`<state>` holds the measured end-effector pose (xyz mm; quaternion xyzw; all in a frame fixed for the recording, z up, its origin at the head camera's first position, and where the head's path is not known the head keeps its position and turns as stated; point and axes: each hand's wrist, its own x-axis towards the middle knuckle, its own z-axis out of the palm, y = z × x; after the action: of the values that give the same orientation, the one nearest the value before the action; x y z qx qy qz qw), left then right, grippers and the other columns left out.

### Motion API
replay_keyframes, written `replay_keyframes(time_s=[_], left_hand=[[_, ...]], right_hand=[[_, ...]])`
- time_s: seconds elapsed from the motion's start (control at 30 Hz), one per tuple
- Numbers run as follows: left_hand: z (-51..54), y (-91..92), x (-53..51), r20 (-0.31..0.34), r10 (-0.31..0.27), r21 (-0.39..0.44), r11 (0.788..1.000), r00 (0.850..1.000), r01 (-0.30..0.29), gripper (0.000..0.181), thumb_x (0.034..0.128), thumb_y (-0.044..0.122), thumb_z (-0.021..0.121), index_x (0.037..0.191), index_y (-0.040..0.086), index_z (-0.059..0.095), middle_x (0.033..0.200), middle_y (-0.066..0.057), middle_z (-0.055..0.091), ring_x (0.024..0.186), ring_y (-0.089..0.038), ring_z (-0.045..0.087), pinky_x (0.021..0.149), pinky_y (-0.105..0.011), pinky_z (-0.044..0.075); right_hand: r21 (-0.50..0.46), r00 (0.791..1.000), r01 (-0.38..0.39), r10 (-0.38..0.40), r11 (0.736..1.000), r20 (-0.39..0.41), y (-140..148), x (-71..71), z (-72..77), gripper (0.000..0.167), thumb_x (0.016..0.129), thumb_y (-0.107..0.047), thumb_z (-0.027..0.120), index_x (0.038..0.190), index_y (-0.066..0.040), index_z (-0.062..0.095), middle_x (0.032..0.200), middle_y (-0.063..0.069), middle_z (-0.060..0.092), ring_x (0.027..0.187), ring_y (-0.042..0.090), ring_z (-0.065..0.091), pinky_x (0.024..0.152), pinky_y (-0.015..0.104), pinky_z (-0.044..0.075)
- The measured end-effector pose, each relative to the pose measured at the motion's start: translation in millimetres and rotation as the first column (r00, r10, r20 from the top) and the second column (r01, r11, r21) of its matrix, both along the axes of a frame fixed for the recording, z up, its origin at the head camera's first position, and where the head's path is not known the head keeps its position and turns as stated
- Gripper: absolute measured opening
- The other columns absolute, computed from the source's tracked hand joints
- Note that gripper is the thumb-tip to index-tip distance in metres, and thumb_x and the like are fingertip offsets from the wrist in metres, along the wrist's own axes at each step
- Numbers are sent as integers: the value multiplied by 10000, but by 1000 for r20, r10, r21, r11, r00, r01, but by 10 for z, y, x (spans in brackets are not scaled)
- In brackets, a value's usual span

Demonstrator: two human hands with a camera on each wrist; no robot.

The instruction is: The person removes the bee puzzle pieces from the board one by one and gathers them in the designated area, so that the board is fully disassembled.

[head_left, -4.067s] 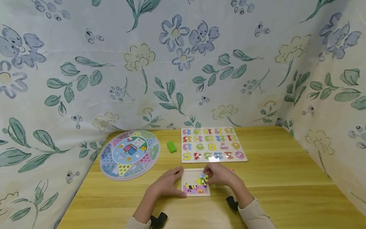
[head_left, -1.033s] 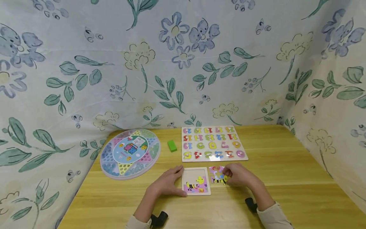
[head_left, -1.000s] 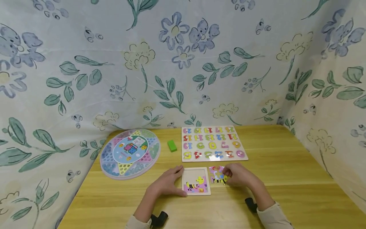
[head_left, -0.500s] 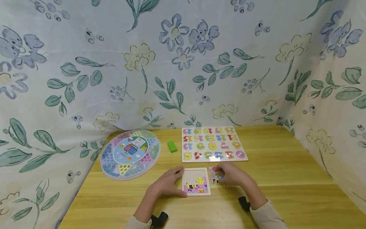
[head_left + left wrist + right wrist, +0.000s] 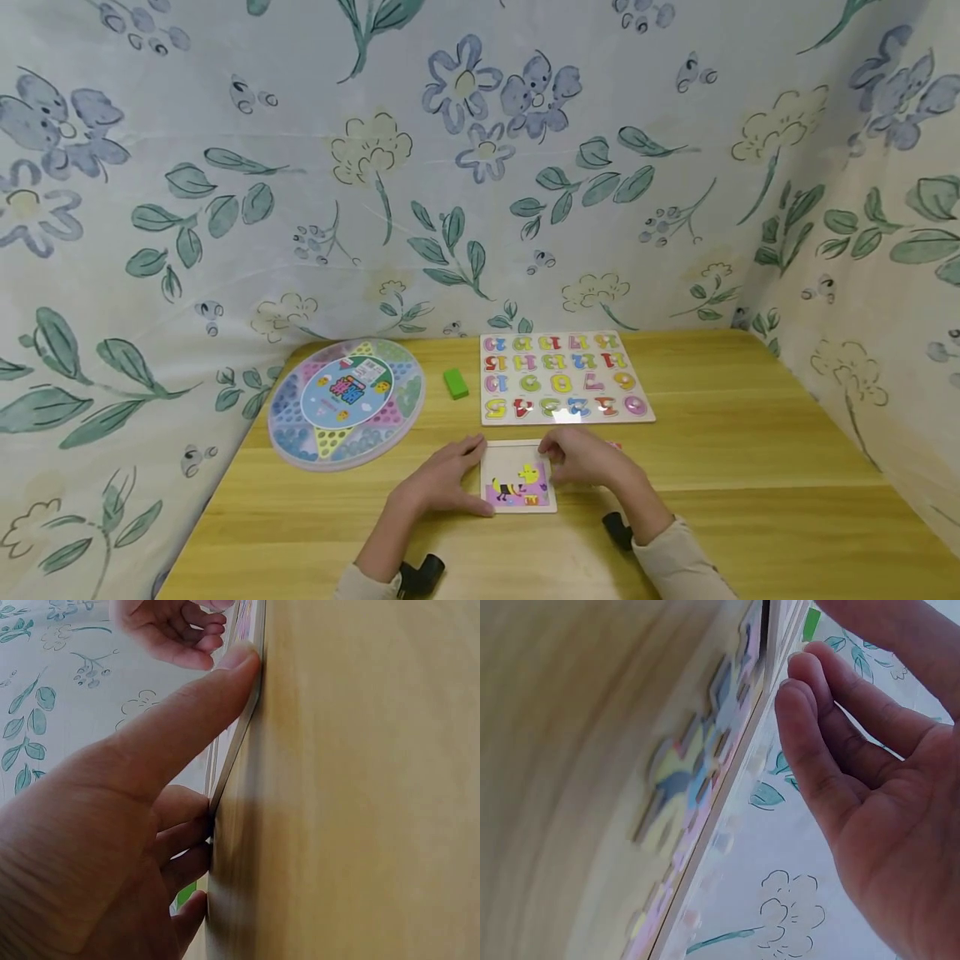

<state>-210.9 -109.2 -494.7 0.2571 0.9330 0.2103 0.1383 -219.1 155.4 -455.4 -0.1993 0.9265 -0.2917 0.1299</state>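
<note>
A: Where to look first?

B: At the shallow, square, pale wooden puzzle tray [image 5: 504,460], flat on the yellow wood-grain table [image 5: 750,433] between both hands.

A: And the left hand [image 5: 442,483]?

B: Spread along the left rim, thumb apart at the near corner, fingers toward the far one. Good for bracing: press lightly, avoid sliding.

A: And the right hand [image 5: 588,462]?

B: Poised at the right rim, toward the far corner, fingertips bunched close together. Impossible to tell whether clamped on a piece.

A: How to fill the bare part well?

B: Build out from the flat pink, yellow and black picture pieces [image 5: 517,493] seated along the near side and up the right. Match outline and picture first, lower level, turn slightly until aligned, then press straight down. Never force a tilted edge.

A: And the spares?

B: Look just beyond the right rim for thin, multicoloured, jigsaw-cut loose pieces [image 5: 671,787] on the table, mostly hidden in the head view. Lift by an edge, without scattering neighbours.
</note>
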Motion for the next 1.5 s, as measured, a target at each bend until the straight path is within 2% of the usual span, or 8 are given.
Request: replay_keyframes(time_s=[0.3, 0.53, 0.9, 1.23, 1.5], left_hand=[[18, 17, 8, 17, 8, 10, 1000, 1000, -8, 1076, 716, 672, 729, 1536, 122, 301, 1626, -27, 243, 1490, -267, 258, 1207, -465, 269], [23, 20, 13, 22, 8, 4, 1000, 1000, -8, 1073, 718, 670, 729, 1535, 121, 303, 1626, -28, 242, 1490, -273, 257, 1207, -472, 266], [12, 4, 11, 17, 15, 14, 1000, 1000, -15, 1080, 712, 667, 735, 1536, 120, 301, 1625, -32, 246, 1490, -276, 255, 1208, -473, 264], [-13, -3, 9, 6, 7, 12, 1000, 1000, -7, 1080, 715, 668, 732, 1537, 119, 298, 1624, -29, 247, 1490, -273, 256, 1208, -468, 265], [0, 2, -6, 15, 9, 9, 1000, 1000, -9, 1081, 715, 673, 729, 1539, 125, 294, 1626, -24, 241, 1492, -266, 251, 1208, -468, 266]], right_hand=[[-22, 999, -30, 31, 999, 44, -88, -40, -60, 274, 702, -33, 836, 935, -51, 693, 833, 12, 614, 791, 173, 538, 687, 279, 474], [11, 997, -54, 54, 998, 55, -117, -50, -73, 226, 727, -37, 822, 918, -71, 706, 828, 4, 622, 773, 147, 530, 689, 286, 481], [54, 995, -95, 94, 994, 19, -133, -47, -55, 146, 759, -32, 787, 881, -75, 718, 806, -2, 624, 752, 134, 520, 669, 273, 467], [66, 997, -57, 54, 996, 52, -165, -13, -54, 208, 741, -26, 805, 904, -90, 693, 818, -10, 596, 769, 145, 508, 688, 295, 461], [84, 998, -65, 64, 994, 25, -168, -2, -22, 225, 733, -36, 815, 898, -97, 675, 833, -10, 597, 776, 139, 500, 703, 300, 458]])
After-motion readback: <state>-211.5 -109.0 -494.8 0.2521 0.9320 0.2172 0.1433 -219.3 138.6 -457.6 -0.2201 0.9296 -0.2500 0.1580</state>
